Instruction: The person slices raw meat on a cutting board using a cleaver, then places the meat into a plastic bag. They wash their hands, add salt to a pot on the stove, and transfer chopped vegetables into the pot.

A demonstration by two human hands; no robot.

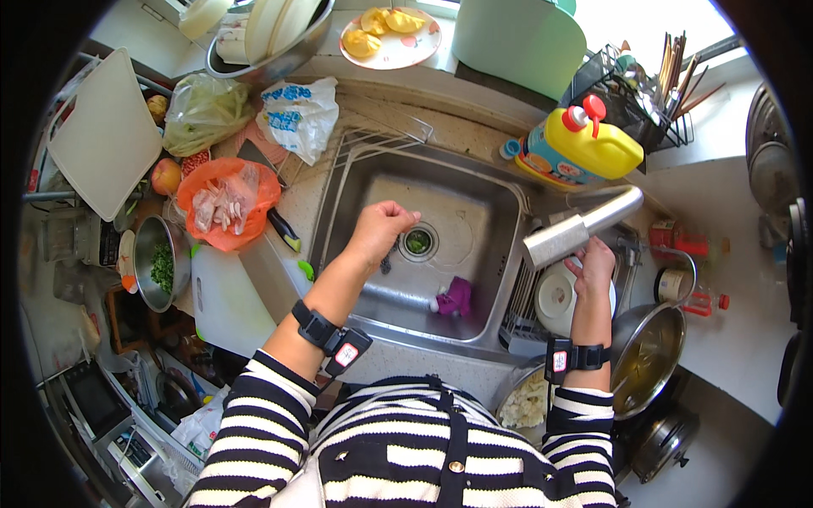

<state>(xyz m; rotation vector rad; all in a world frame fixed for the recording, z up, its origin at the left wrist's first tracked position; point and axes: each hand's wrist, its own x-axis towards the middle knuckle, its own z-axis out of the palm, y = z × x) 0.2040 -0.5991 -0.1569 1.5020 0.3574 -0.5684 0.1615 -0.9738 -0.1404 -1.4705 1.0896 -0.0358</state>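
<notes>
Over the stainless steel sink (489, 190), my left hand (385, 230) hangs with its fingers curled together and nothing visible in them. It is just left of the drain (419, 241), whose basket has green scraps in it. A dark chain (386, 263) lies partly hidden below that hand. My right hand (593, 269) is at the metal faucet (562, 241), its index fingertip against or just below the spout. The faucet covers part of those fingers, so any grip is unclear. A wet purple cloth (455, 297) rests on the sink floor, at the near side.
Left of the sink are a knife (284, 230), a cutting board (232, 298), an orange plastic bag (244, 225) with pale sliced food and a bowl (181, 279) of chopped greens. A yellow detergent jug (578, 149) stands behind the faucet. White dishes (556, 298) sit in a rack on the right.
</notes>
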